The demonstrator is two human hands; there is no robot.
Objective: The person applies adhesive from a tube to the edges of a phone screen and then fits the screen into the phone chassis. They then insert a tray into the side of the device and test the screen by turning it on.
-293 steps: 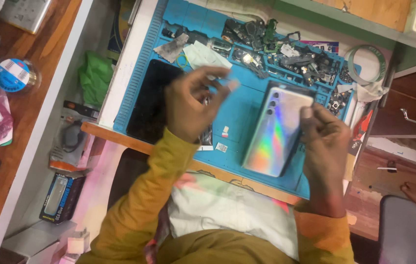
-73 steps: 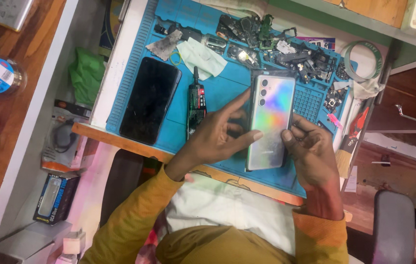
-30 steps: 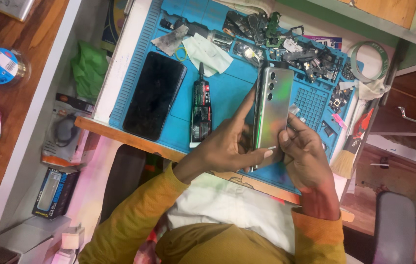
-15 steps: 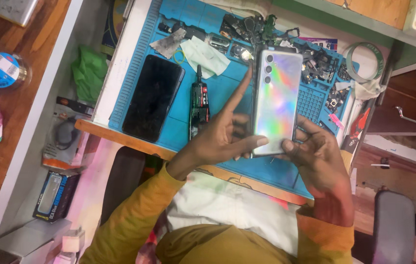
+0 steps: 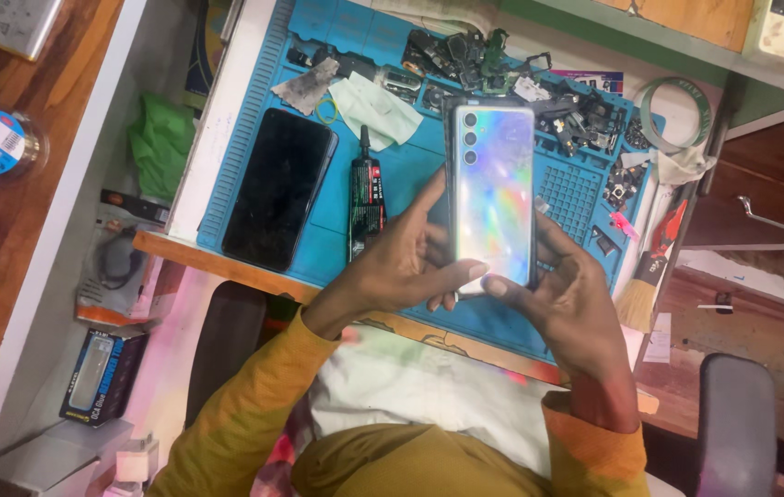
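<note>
Both hands hold one slim smartphone with a shiny rainbow-coloured back and three round camera lenses (image 5: 493, 189). The left hand (image 5: 406, 262) has its fingers bent around the left lower edge of the phone; the thumb lies flat across the bottom of the back cover, and the index finger is stretched upward along the left side. The right hand (image 5: 562, 299) grips the lower right corner, with its thumb pressed on the bottom edge, tip almost touching the left thumb, and the other fingers curled behind the phone, so how they lie there cannot be seen. The phone is held back side up, camera end away from the person, just above the blue silicone work mat (image 5: 392, 179). Both wrists come up from the lower edge of the mat, in mustard-yellow sleeves (image 5: 244, 414).

On the mat, left of the hands, lies a black glue tube with a thin nozzle (image 5: 366, 189), and further left a dark phone screen panel (image 5: 277, 189). A heap of small black phone parts (image 5: 521, 83) is at the far side of the mat, beside a pale green cloth (image 5: 373, 106). A brush with pale bristles (image 5: 640, 290) lies at the right edge.
</note>
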